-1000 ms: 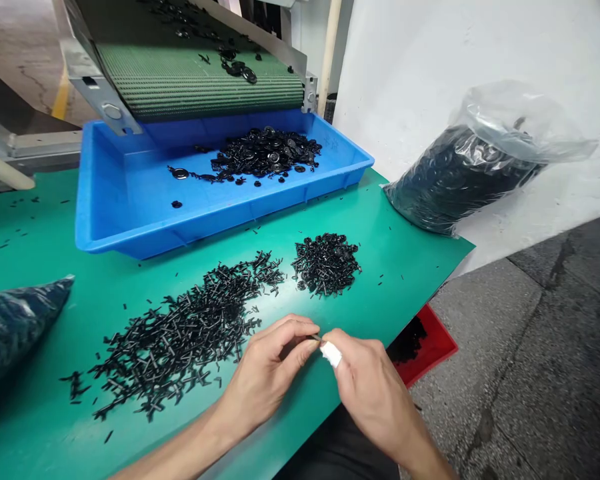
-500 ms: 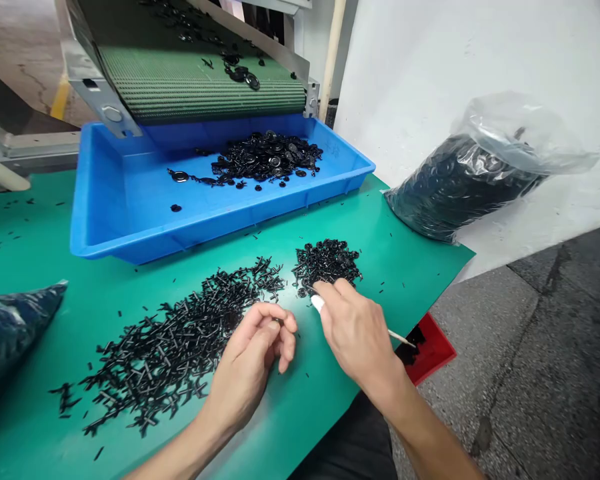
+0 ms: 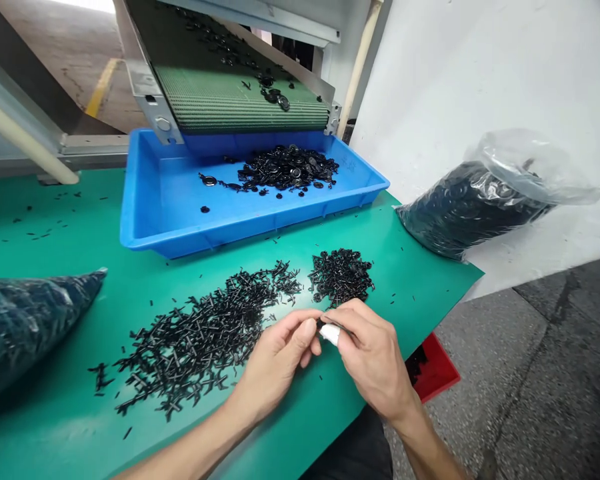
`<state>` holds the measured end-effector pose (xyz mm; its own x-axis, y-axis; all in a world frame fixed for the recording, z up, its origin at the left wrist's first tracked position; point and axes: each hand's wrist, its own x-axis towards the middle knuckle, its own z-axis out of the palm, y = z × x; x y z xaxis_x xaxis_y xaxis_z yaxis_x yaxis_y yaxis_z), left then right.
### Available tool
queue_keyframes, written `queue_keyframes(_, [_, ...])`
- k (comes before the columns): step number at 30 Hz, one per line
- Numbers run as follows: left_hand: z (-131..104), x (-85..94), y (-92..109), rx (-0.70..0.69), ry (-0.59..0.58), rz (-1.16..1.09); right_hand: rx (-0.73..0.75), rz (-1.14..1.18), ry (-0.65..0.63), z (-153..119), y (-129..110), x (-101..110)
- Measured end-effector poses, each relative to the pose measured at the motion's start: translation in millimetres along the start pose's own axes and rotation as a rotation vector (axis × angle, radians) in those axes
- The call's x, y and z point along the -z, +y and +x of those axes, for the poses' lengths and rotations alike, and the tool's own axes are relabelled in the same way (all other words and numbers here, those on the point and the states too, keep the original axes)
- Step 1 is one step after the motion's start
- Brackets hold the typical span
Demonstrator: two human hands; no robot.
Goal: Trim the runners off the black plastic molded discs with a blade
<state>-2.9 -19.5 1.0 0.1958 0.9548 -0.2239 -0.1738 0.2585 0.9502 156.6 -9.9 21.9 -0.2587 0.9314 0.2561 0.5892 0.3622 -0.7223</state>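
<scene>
My left hand point(image 3: 286, 357) is closed, thumb and forefinger pinching a small black plastic part point(image 3: 321, 323) mostly covered by the fingers. Against it, fingertips meeting, is my right hand point(image 3: 373, 357), also closed, with a white wrap point(image 3: 330, 333) on its thumb. A thin dark sliver of a slender tool point(image 3: 341, 325) shows between the right thumb and forefinger; its rest is hidden by the hand. Just beyond the hands lies a compact pile of small black parts point(image 3: 341, 275). Left of them spreads a longer heap of black branched pieces point(image 3: 195, 340).
A blue tray point(image 3: 260, 230) with black discs stands under a green conveyor belt point(image 3: 245, 113). Filled plastic bags lie at the left point(image 3: 25, 327) and right point(image 3: 473, 200). A red bin point(image 3: 437, 370) sits below the edge of the green table point(image 3: 260, 440).
My right hand has come from the compact pile to my left hand, and their fingertips now meet. The light stick end behind my right hand no longer shows. The view has shifted left.
</scene>
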Motion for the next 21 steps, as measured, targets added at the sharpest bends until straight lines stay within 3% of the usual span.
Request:
queue_keyframes(8, [0.2, 4.1, -6.1, 0.023, 0.052, -0.117, 0.005, 0.029, -0.075, -9.9, -0.8, 4.9])
queue_keyframes(15, [0.9, 3.0, -4.4, 0.041, 0.065, -0.07, 0.101, -0.428, -0.018, -24.7, -6.0, 0.5])
queue_keyframes(21, [-0.5, -2.0, -2.2, -0.037, 0.058, 0.003, 0.128, -0.517, -0.017, -27.3, -11.1, -2.1])
